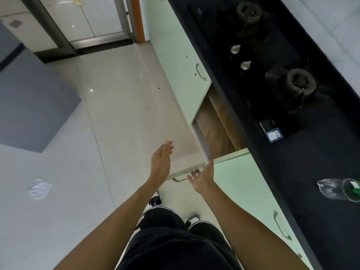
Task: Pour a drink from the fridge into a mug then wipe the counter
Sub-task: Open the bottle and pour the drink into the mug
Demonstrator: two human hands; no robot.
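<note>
A pale green cabinet door (192, 164) under the black counter (311, 172) stands swung out towards me, showing a brown wooden inside. My right hand (203, 177) is at the door's outer edge, fingers spread near its metal handle (180, 179). My left hand (161, 162) hovers open just left of the door, holding nothing. A clear glass jug (339, 189) with something green inside lies on its side on the counter at the right. The grey fridge (29, 98) stands at the left, closed.
A black gas hob (272, 61) with two burners and two knobs fills the counter's far part. A crumpled white cloth or paper (40, 189) lies on the tiled floor at the left. A glass sliding door (83, 20) is at the back.
</note>
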